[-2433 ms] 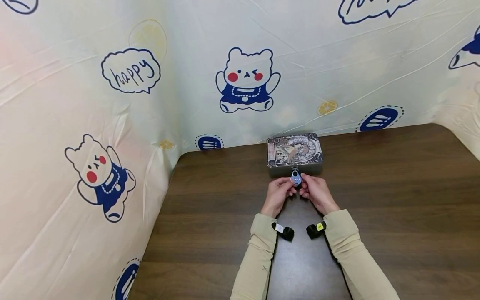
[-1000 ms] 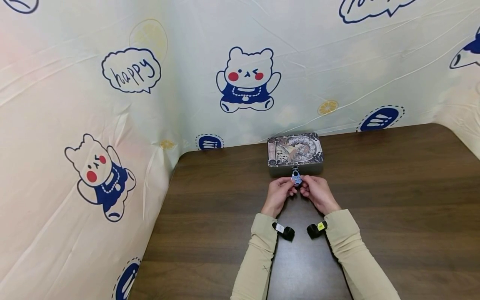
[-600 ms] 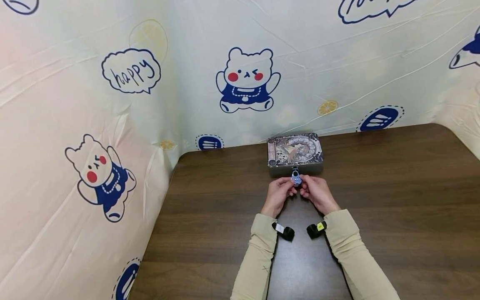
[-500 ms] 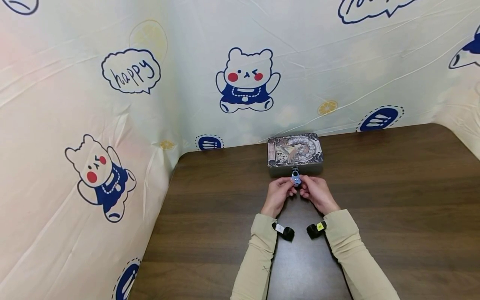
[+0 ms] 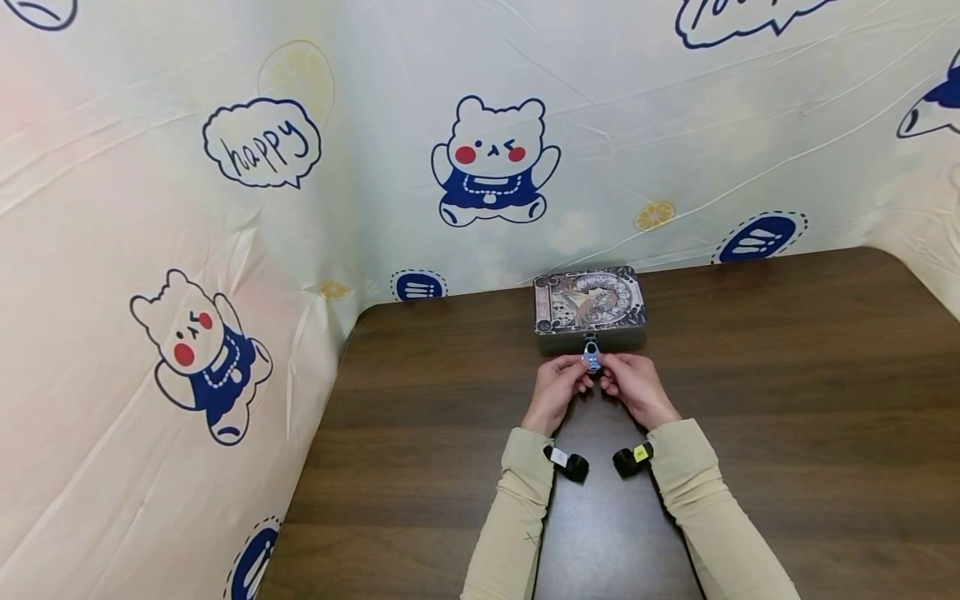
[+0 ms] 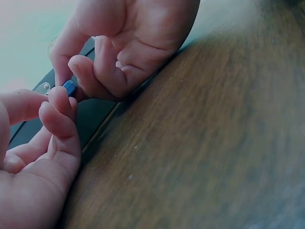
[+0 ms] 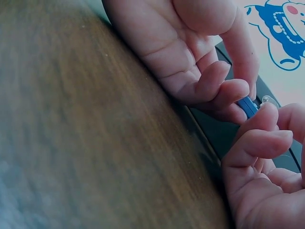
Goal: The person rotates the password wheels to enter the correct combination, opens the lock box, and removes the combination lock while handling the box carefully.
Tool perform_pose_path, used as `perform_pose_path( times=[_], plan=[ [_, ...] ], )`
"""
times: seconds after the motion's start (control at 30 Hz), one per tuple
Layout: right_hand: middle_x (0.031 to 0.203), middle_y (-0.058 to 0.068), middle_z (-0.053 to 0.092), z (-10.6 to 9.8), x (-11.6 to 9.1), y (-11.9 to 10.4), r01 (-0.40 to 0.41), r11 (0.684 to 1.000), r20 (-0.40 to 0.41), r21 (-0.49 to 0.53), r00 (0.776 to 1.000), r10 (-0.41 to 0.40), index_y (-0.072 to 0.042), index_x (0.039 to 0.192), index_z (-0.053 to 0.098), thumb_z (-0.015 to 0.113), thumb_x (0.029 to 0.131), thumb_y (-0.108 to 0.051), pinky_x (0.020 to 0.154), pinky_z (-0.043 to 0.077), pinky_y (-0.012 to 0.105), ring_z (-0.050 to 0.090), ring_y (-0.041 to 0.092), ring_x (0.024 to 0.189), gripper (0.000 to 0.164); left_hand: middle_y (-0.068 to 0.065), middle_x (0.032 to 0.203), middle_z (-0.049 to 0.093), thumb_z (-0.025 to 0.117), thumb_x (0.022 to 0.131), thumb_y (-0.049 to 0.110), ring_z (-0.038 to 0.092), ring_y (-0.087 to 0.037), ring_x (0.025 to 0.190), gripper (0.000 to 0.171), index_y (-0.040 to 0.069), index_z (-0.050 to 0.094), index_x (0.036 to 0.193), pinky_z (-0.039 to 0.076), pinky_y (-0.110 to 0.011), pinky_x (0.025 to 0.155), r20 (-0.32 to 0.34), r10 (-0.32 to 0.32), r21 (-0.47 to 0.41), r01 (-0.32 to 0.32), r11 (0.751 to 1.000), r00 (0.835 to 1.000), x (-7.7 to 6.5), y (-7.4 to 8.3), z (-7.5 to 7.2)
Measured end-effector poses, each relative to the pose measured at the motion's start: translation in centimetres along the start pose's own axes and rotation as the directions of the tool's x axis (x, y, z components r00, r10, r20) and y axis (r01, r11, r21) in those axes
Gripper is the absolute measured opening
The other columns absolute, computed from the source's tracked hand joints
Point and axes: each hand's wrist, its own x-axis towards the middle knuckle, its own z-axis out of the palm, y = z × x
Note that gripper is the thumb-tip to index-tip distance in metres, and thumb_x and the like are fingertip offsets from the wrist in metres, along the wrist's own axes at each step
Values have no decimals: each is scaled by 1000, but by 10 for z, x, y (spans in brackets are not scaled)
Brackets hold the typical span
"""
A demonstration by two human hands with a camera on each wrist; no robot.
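Left hand (image 5: 553, 385) and right hand (image 5: 634, 385) pinch small blue padlock-like piece (image 5: 592, 359), near side of dark grey rectangular box with ornate lid (image 5: 590, 302). Probably light, stiff, slightly slippery; best gripped by side edges.

The person wears beige sleeves (image 5: 501, 518) with wide cuffs (image 5: 527, 454), the left bearing a small dark X (image 5: 531, 537). Black wrist devices (image 5: 575, 468) carry labels (image 5: 558, 456): white on the left, yellow on the right.

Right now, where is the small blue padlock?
In the head view, the padlock sits right of centre, pinched by the left hand and right hand, at the near side of the dark, pattern-topped rectangular box.
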Motion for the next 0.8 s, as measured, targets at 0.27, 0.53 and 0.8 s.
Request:
perform_pose_path(
  times=[0.27,0.53,0.8],
  plan=[
    [59,-6,54,0,1,1,-4,999,1,37,1000,4,-7,80,61,52,95,-9,46,43,14,51,3,53,18,1,71,62,61,89,1,57,-6,55,19,-11,65,104,47,-16,51,-10,-12,7,12,1000,1000,0,0,0],
    [60,-5,50,0,-1,-2,-37,999,-9,31,999,38,-7,75,54,53,98,-22,46,43,15,51,4,52,27,1,71,63,60,90,1,57,-5,55,19,-11,64,103,46,-16,51,-2,-10,-8,10,1000,1000,0,0,0],
    [59,-6,48,1,2,0,-14,1000,-14,-15,1000,14,-5,77,56,53,96,-16,45,41,14,48,3,49,22,1,71,63,60,90,1,57,-4,54,19,-12,64,104,46,-15,51,6,-1,-6,1,1000,1000,1,-1,-1]
  ],
)
